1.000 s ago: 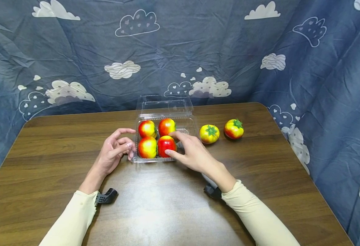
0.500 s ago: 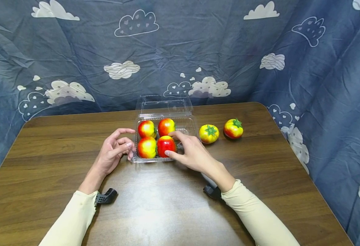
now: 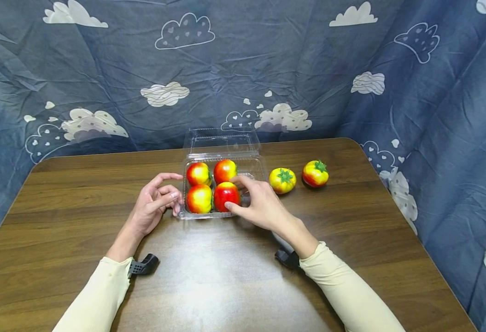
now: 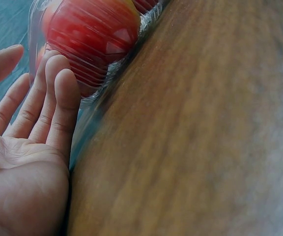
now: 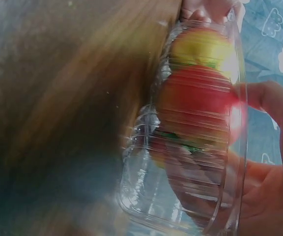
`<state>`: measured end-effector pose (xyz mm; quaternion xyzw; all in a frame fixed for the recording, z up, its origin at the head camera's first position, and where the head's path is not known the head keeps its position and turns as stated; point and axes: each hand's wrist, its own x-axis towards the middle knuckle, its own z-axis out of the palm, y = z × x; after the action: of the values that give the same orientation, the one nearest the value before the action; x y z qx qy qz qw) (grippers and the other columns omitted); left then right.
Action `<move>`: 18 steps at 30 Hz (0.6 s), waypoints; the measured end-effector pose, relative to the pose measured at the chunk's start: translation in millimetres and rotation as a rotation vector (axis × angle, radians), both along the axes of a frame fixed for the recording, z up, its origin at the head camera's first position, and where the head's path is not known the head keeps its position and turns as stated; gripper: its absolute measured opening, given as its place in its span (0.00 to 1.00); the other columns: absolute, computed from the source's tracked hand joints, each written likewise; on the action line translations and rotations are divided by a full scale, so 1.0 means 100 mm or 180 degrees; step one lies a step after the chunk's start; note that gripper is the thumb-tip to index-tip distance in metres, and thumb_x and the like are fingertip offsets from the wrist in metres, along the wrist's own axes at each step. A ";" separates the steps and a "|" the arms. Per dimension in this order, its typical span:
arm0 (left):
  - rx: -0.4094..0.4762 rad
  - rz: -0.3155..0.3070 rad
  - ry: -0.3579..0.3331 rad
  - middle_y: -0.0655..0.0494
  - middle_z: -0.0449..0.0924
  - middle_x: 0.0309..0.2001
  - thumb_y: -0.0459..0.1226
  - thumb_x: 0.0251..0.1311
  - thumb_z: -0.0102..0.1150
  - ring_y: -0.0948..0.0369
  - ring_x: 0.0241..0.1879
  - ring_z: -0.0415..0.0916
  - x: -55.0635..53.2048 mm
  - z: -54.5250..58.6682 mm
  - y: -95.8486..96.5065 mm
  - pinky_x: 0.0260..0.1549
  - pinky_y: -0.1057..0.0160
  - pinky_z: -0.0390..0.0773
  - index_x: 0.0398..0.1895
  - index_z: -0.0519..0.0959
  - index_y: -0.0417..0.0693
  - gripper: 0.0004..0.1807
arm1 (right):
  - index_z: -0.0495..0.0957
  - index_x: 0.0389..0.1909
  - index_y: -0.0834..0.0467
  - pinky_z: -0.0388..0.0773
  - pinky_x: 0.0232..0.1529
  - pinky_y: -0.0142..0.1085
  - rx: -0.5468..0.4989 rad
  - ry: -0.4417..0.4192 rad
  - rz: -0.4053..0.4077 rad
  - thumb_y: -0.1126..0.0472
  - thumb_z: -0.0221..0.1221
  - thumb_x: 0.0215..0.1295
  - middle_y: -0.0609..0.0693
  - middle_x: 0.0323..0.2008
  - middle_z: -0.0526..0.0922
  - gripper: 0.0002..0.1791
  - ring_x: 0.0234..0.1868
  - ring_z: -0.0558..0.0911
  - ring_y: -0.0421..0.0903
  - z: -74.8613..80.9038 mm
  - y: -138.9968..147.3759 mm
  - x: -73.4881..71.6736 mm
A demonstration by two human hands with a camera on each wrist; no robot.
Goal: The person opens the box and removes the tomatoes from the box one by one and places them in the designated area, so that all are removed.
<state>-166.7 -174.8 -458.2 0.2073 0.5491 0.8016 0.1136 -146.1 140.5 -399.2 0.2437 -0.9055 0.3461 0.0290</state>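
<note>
A clear plastic clamshell box (image 3: 251, 163) sits on the table with its lid up, holding several red-and-yellow tomatoes. The front right tomato (image 3: 226, 197) is gripped by my right hand (image 3: 261, 203), thumb on its near side and fingers on the far side. In the right wrist view that tomato (image 5: 195, 98) shows through the box wall. My left hand (image 3: 153, 205) rests beside the box's left wall, fingers loosely extended. The left wrist view has its fingertips against the plastic near a tomato (image 4: 90, 37). My right hand's lower fingers are partly hidden.
Two more tomatoes, a yellow one (image 3: 282, 180) and a red-yellow one (image 3: 315, 174) with green tops, lie right of the box. The transparent lid (image 3: 222, 140) leans back toward the blue cloud-print curtain (image 3: 226, 69). The wooden table (image 3: 209, 276) extends on both sides.
My right hand has shifted the front right tomato slightly to the right and back inside the box. The left hand stays where it was.
</note>
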 end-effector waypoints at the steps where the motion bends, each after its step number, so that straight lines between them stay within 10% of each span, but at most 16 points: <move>1: 0.0005 -0.0005 0.0005 0.47 0.84 0.33 0.22 0.74 0.49 0.56 0.24 0.80 0.00 0.00 0.00 0.24 0.65 0.83 0.68 0.67 0.34 0.21 | 0.77 0.61 0.57 0.87 0.53 0.46 -0.0002 0.0001 -0.0027 0.51 0.73 0.63 0.53 0.53 0.88 0.29 0.49 0.89 0.48 0.01 0.00 0.00; 18: -0.0005 0.0005 0.0013 0.47 0.83 0.33 0.22 0.74 0.48 0.57 0.24 0.80 -0.01 0.00 -0.01 0.24 0.65 0.83 0.67 0.68 0.35 0.21 | 0.80 0.58 0.56 0.90 0.44 0.45 -0.0364 0.0201 -0.0560 0.53 0.74 0.61 0.53 0.49 0.90 0.26 0.40 0.90 0.49 0.32 0.27 -0.08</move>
<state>-167.5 -175.4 -458.6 0.2083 0.5501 0.8009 0.1121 -153.7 167.7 -367.1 0.1720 -0.9008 0.3854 0.1016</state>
